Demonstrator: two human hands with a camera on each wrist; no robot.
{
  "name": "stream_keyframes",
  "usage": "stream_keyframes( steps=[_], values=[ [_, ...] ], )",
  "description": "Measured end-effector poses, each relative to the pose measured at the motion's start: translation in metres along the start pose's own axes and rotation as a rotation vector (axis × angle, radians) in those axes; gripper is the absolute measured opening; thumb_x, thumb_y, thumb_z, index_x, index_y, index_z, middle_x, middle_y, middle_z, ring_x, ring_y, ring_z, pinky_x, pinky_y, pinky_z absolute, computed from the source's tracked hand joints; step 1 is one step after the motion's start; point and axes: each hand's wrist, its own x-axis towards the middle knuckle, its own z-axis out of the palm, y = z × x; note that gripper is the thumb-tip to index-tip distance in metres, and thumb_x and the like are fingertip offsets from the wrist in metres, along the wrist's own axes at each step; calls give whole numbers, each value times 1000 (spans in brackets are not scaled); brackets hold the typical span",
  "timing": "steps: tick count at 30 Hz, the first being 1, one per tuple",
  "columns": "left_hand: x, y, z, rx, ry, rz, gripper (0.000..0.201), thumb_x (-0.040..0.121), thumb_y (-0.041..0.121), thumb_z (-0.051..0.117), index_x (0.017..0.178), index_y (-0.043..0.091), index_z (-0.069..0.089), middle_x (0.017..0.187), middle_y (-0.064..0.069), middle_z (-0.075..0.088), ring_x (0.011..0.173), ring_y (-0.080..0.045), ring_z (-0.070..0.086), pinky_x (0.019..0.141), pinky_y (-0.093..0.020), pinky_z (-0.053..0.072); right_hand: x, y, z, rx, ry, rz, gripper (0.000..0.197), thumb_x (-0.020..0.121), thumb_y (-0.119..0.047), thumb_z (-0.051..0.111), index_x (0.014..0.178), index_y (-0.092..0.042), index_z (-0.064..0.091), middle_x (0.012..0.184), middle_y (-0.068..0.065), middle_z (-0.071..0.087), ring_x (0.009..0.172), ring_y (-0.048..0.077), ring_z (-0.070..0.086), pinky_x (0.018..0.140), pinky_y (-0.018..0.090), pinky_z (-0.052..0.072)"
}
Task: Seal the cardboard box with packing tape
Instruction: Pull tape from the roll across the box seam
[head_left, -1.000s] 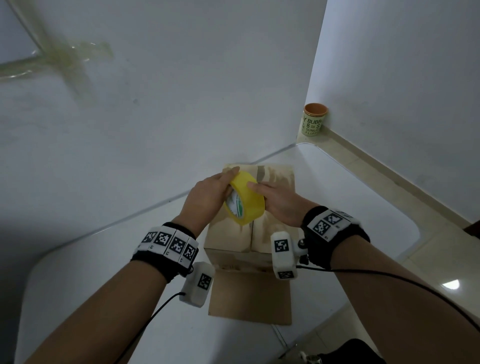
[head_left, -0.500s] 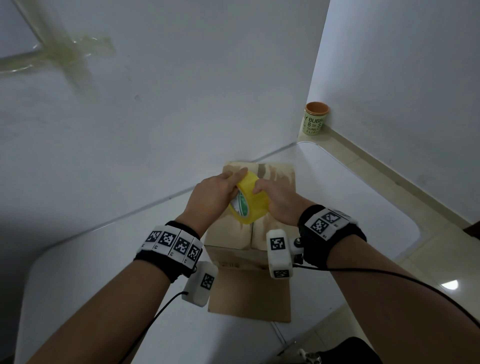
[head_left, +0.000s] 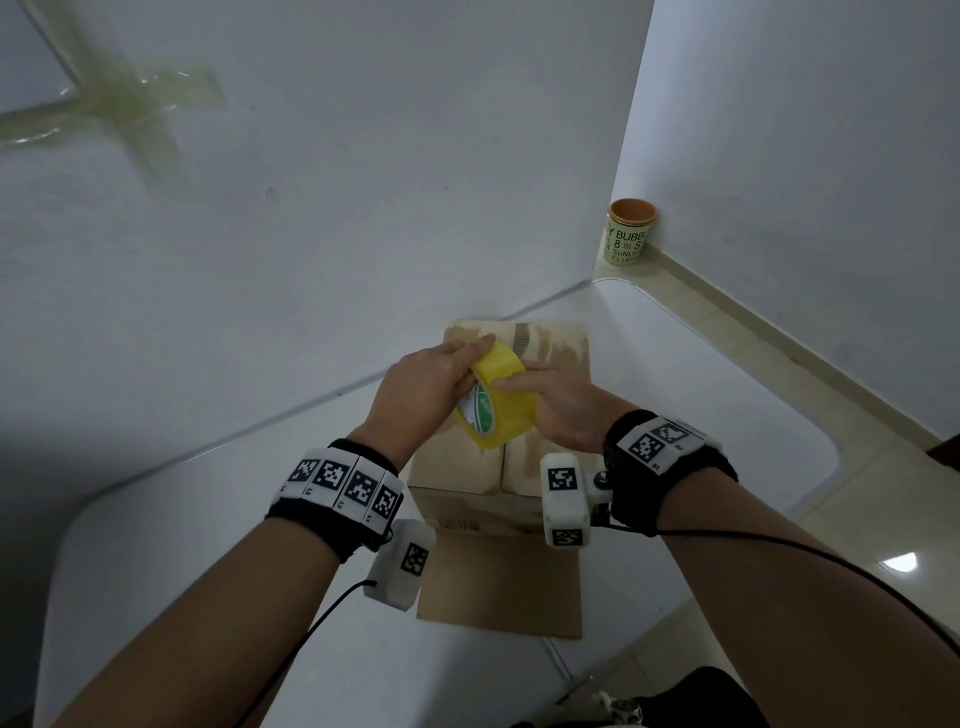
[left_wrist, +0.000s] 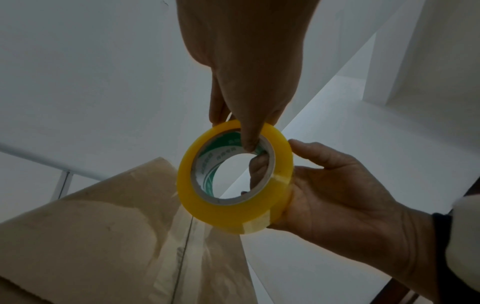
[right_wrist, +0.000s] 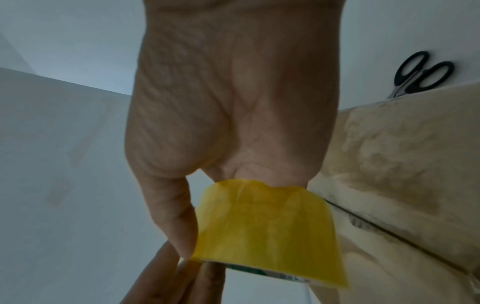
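A brown cardboard box (head_left: 553, 353) stands on the white table (head_left: 727, 415), its top flaps closed with a seam (left_wrist: 185, 242) down the middle. Above it I hold a yellow roll of packing tape (head_left: 501, 400) on edge in both hands. My left hand (head_left: 431, 384) pinches the roll's upper rim, thumb inside the core (left_wrist: 249, 142). My right hand (head_left: 563, 408) cups the roll's outer side, fingers curled into the core, thumb on top. In the right wrist view the tape roll (right_wrist: 267, 230) hides the fingers. No loose tape end is visible.
Black-handled scissors (right_wrist: 418, 75) lie on the table beyond the box. A flat cardboard sheet (head_left: 498, 587) lies under the box's near side. An orange-rimmed paper cup (head_left: 628, 239) stands on the floor in the corner. White walls close the left and far sides.
The roll and both hands have shifted slightly and the roll has turned a little between them. The box has not moved.
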Motion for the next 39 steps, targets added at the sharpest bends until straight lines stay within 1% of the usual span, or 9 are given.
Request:
stream_keyframes(
  steps=[4,8,16,22,24,27,30,35,39],
  values=[
    [3,2,1,24,-5,-5,48,95,26,53,142,27,45,118,-2,65,92,-29,65,66,-33,46,0,-3,6,20,42,1,48,83,-8,54,131,1,52,130,29,54,113,40,56,105,53,38],
    [5,4,0,23,6,-12,50,94,25,55,143,27,44,120,-1,64,95,-28,65,70,-35,48,2,-6,8,-21,63,-22,56,68,-14,56,122,0,57,107,20,62,99,33,58,91,45,44],
    [7,4,1,-2,25,9,51,92,24,59,141,25,47,118,-3,66,93,-29,66,69,-36,48,4,-6,4,-28,50,-40,38,68,-6,50,104,-10,61,96,15,62,88,30,58,79,38,46],
    [7,1,3,-26,65,23,48,91,22,60,138,24,52,113,-3,68,86,-29,66,65,-34,46,4,-4,6,-95,93,-4,66,47,-1,47,112,11,54,97,15,57,90,30,53,80,41,38],
    [7,-1,3,-31,71,32,48,90,21,60,137,24,53,113,-3,68,86,-28,67,66,-34,47,4,-3,4,-72,69,-6,63,52,1,49,114,7,56,102,16,58,95,31,54,86,43,40],
    [4,-5,2,-65,78,0,46,89,19,62,134,25,56,116,-3,70,89,-29,67,69,-31,46,4,-3,-1,32,-7,37,42,82,-14,60,124,-4,58,122,20,62,114,38,58,104,49,41],
    [2,-8,4,-105,102,-31,43,89,21,64,131,27,59,109,-3,72,84,-28,67,65,-27,41,6,-2,-6,42,1,57,39,96,-22,52,129,-1,54,130,22,58,121,38,55,107,52,39],
    [0,-11,6,-137,111,-83,41,91,25,63,132,30,58,97,-6,73,83,-25,64,66,-23,34,11,-2,-5,81,-22,73,43,92,-15,48,134,-4,50,130,17,59,119,36,56,108,49,39],
    [-2,-11,8,-117,144,-18,44,87,20,66,130,25,60,110,-2,72,86,-25,67,68,-21,36,15,-5,0,98,35,71,54,69,-13,52,122,-5,56,107,16,61,98,32,58,94,47,43]
  ],
)
